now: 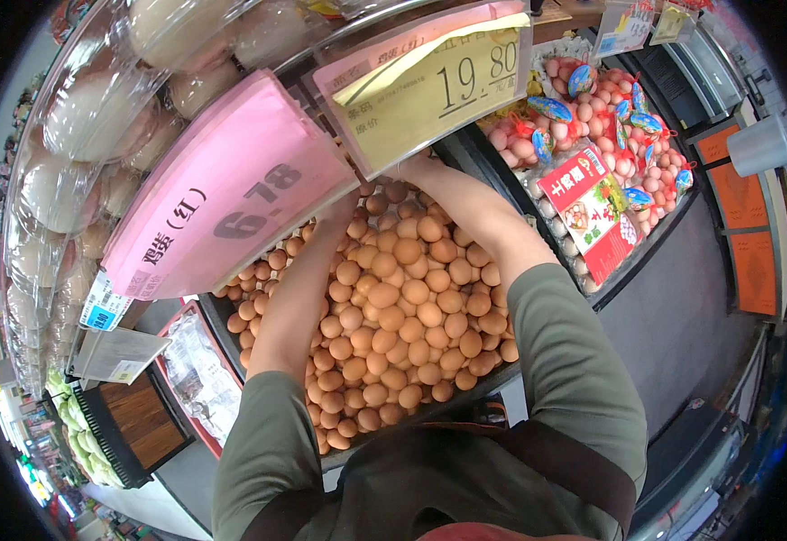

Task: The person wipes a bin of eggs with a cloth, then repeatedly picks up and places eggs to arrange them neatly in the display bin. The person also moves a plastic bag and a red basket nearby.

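Observation:
Brown eggs (393, 318) lie heaped in a dark bin (434, 406) right in front of me. Both my arms, in green-grey sleeves, reach over the heap to its far side. My right hand (422, 166) is mostly covered by a yellow price sign (434, 95); only the wrist and part of its back show near the far eggs. What its fingers touch is hidden. A large pink price sign (231, 203) covers my left hand, leaving the left forearm (295, 297) visible above the eggs.
Plastic-wrapped large pale eggs (89, 122) are stacked at the upper left. To the right, a dark tray holds pinkish eggs in red mesh bags (610, 115) and a packaged egg carton (589, 216). A red basket (190, 318) with clear plastic stands left of the bin.

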`<action>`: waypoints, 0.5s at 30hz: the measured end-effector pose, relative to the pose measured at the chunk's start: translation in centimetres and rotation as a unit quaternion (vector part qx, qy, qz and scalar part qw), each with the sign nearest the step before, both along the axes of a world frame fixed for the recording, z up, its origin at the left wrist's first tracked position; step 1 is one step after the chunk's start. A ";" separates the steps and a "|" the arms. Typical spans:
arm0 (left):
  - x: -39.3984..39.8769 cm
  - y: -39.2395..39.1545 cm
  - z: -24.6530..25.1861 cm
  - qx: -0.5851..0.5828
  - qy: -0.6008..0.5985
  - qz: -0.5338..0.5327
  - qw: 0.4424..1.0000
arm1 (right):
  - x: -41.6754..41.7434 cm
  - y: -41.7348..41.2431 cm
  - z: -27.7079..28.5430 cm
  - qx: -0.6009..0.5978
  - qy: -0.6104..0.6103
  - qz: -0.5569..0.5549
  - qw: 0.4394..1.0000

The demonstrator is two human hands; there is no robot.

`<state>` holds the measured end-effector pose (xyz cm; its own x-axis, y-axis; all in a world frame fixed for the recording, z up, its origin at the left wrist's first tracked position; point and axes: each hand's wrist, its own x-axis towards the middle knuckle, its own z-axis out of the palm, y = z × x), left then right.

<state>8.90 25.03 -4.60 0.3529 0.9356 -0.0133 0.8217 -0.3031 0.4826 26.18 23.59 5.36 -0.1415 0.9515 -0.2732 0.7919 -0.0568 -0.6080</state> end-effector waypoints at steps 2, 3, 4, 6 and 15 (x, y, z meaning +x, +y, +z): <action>0.3 -2.3 4.3 -0.011 0.016 0.008 1.000 | 0.3 0.1 0.2 -0.037 0.007 0.002 0.999; 0.1 -2.9 4.6 -0.011 0.025 0.007 1.000 | 0.5 0.3 -0.1 -0.058 0.018 0.008 0.998; -0.4 -3.1 3.8 0.005 0.013 -0.033 0.999 | 0.7 0.7 -0.3 -0.078 0.030 0.012 0.996; -1.8 -3.3 1.0 0.036 -0.011 -0.109 0.993 | 1.0 1.8 -1.9 -0.117 0.073 0.033 0.990; -1.3 -4.4 -0.7 -0.035 -0.021 -0.117 0.992 | 2.2 -1.7 -6.6 0.094 -0.048 0.162 0.981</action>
<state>7.61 20.64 -5.30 0.5626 0.8249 -0.0556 0.7109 -0.4483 0.5419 28.41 21.85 -1.24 -0.4268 0.8959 -0.1233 0.8036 0.3132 -0.5061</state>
